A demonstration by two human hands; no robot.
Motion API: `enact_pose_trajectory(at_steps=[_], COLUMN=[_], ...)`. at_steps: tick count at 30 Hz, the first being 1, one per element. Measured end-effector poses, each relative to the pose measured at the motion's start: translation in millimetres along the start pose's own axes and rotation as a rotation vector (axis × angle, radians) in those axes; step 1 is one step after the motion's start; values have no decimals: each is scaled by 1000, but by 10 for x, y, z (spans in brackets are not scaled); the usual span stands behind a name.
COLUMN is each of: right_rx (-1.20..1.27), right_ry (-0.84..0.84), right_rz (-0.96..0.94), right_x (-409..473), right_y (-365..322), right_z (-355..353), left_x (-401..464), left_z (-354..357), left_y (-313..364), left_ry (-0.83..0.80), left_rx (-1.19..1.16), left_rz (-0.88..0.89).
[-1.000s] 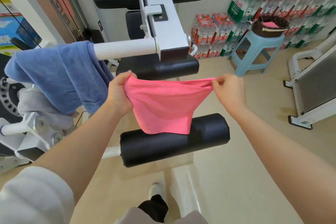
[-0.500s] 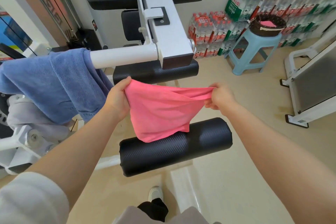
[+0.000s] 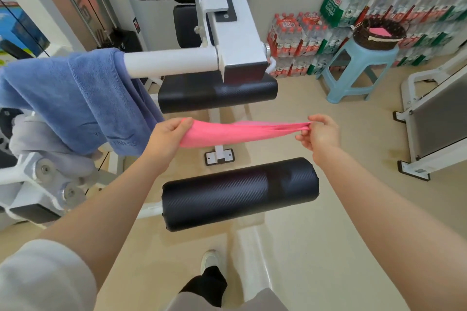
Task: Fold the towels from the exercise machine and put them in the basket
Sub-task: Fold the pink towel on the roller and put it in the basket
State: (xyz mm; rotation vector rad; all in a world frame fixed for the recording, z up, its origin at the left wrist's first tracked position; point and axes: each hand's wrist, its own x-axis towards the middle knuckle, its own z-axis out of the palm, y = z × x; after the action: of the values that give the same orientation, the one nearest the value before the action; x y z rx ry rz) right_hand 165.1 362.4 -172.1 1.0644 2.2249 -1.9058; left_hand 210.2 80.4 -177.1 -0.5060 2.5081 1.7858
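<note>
blue stool (image 3: 358, 68), bottled-water packs (image 3: 293, 40), shoe (image 3: 209, 259)

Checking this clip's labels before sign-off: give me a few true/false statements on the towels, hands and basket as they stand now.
1. Both hands hold the pink towel. True: the left hand and right hand each pinch an end.
2. The pink towel rests on the lower black roller. False: it hangs stretched in the air above the roller.
3. The blue towel hangs over the white bar. True.
4. The basket sits on the floor. False: the basket stands on a blue stool.
5. The basket is empty. False: something pink already lies in it.
</note>
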Motion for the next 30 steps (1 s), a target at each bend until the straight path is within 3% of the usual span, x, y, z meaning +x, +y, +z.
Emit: enact_pose_trajectory(at_steps=[5,9,13,19,22,25,30], right_rx=[-211,-392,-723,-834,-1002,-903,-425], right_ry=[-166,-290,-403,-505,-451,-489,-592], right_rz=[143,176,-35,-66,-302,-522,-319], right_x=[-100,-182,-232,-251,-204,-135,-46], right_y=[427,779,1164,1527,1536,1424,1156], right_z=[-382,-682,-911,-1086,-1005,-794,-269], left_x=[-378,-774,-1126,-1405,-1359,-1204,-801], left_z=[157,351,522,575,556,478,270], left_y=[-365,-615,-874,-1291,-1341,-1322,-1326], left_ry=[-30,37,28,-19,-35,-25,37], left_rx=[75,71,84,21,-35,-84,-178], left_rz=[-112,-99,-168,-206,-229,-232,-266])
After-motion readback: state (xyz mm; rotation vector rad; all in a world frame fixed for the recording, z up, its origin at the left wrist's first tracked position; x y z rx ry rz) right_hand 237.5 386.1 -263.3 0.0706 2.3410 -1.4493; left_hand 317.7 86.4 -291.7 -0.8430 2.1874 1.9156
